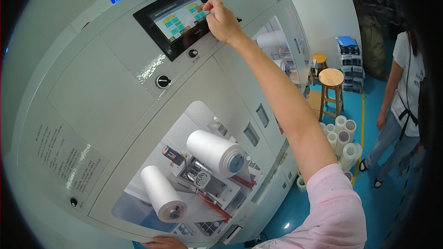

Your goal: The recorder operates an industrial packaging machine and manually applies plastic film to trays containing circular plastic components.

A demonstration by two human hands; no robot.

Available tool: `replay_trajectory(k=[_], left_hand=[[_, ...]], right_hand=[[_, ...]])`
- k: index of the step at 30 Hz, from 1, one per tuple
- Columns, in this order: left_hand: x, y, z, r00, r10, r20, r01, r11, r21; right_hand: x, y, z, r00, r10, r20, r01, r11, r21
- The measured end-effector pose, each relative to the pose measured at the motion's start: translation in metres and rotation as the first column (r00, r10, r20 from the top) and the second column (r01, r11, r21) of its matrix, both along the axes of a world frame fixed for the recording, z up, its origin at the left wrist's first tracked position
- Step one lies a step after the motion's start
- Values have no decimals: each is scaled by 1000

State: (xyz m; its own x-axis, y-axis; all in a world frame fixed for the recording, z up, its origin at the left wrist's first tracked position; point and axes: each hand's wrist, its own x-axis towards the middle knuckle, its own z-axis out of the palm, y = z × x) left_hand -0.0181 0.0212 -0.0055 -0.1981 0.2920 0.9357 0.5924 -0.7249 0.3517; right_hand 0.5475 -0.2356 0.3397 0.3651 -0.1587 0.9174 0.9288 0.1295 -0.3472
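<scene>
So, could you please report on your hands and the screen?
Right hand at the screen, contact unclear. Left hand low, by the machine. Screen lit, partly hidden by right hand.

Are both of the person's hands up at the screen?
No, only the right hand is at the screen; the left hand is far below, near the lower edge of the machine.

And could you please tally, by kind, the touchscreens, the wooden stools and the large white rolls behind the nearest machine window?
Touchscreen: 1
Wooden stools: 2
Large white rolls behind the nearest window: 2
Total: 5
</scene>
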Motion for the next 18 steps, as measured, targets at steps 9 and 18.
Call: replay_trajectory(k=[9,18], left_hand=[[7,-15,10,1000,14,6,-14,1000,17],[-5,10,-2,1000,2,22,-4,993,117]], right_hand=[[2,-3,-1,1000,-9,4,9,1000,-8],[-7,10,-25,993,-41,108,22,985,170]])
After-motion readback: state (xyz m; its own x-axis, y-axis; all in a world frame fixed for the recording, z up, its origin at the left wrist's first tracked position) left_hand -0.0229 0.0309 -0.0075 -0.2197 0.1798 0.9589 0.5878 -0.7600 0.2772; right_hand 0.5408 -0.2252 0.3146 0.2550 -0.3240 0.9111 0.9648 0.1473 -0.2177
